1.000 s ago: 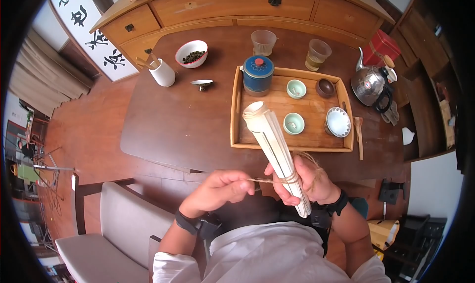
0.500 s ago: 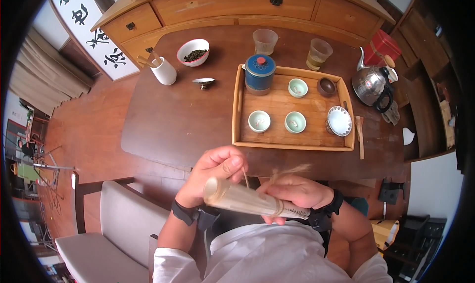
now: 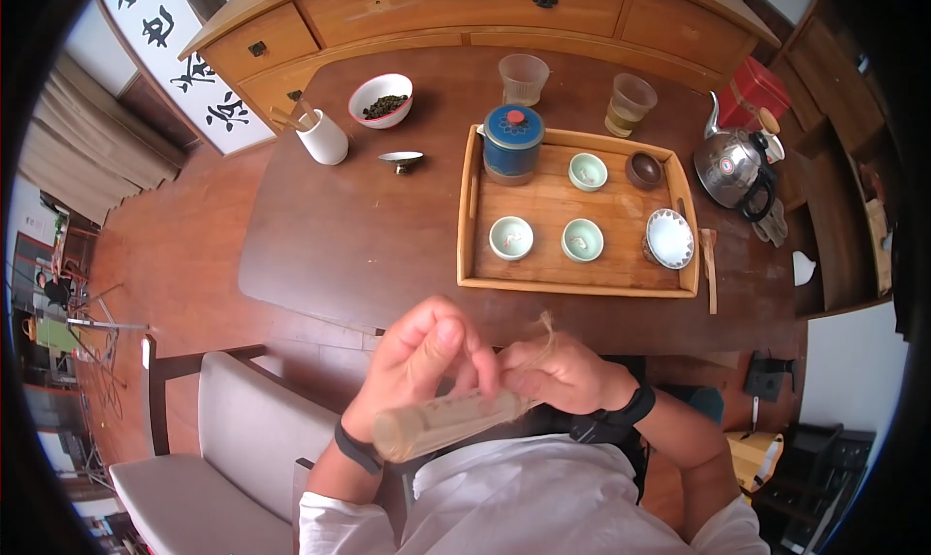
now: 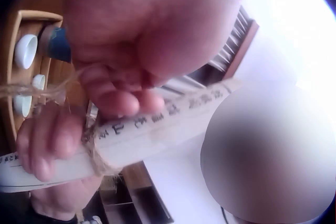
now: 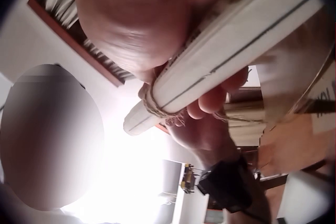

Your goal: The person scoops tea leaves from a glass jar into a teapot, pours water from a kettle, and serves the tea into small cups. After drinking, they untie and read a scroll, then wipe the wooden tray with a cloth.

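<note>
A roll of printed paper [image 3: 436,425], tied with twine [image 4: 96,153], lies slanted across the front of the body, its wide end to the left. My right hand [image 3: 562,373] grips the narrower part, with its fingers [image 4: 42,148] wrapped round the paper beside the tie. My left hand [image 3: 422,356] is right above the roll, fingers curled. In the left wrist view, a loose strand of twine runs into these fingers, which hold it. Another twine end sticks up over the right hand. In the right wrist view the twine loop [image 5: 152,106] circles the roll [image 5: 210,71].
On the table [image 3: 369,225], a wooden tray [image 3: 582,285] carries a blue teapot [image 3: 512,147] and several small cups. A steel kettle [image 3: 727,167] stands at the right. A bowl of tea leaves [image 3: 380,114] and a white tool holder [image 3: 325,143] are at the back left.
The roll has swung from pointing away over the tray to lying leftward, near the body. My left hand, earlier pulling the twine out taut to the left, is now close over the roll.
</note>
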A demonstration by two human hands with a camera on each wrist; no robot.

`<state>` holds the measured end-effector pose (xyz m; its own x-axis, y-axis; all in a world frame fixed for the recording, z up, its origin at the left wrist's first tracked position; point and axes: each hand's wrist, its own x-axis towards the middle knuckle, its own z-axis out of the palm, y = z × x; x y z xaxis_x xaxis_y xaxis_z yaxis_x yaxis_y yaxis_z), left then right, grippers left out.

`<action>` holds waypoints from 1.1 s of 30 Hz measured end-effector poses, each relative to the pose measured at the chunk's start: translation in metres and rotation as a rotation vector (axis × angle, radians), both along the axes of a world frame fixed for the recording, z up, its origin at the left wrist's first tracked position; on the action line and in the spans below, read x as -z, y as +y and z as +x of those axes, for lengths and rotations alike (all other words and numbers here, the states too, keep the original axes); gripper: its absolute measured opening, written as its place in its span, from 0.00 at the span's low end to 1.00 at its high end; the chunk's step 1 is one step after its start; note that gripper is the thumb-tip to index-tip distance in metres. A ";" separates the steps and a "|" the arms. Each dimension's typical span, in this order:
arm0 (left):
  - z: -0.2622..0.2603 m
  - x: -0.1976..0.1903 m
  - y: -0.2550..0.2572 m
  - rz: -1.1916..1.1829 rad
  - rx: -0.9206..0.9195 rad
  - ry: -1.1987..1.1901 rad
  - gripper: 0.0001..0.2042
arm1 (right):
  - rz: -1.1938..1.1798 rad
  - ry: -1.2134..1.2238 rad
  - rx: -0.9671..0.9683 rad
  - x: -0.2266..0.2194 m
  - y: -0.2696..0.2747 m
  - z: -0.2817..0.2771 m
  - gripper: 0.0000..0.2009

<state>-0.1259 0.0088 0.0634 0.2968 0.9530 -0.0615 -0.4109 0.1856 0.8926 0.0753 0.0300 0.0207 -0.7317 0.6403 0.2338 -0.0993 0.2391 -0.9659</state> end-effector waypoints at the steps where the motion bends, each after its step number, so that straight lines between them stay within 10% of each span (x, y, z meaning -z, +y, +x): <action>1: 0.000 -0.003 -0.005 0.047 -0.018 0.044 0.15 | 0.056 -0.006 0.009 0.000 -0.001 -0.004 0.11; 18: -0.063 0.019 -0.004 0.486 -0.627 0.415 0.15 | 0.856 -0.004 0.094 0.011 0.072 -0.126 0.07; 33: -0.080 0.066 0.046 0.316 -0.142 0.833 0.08 | -0.181 -0.212 0.030 0.042 0.115 -0.118 0.12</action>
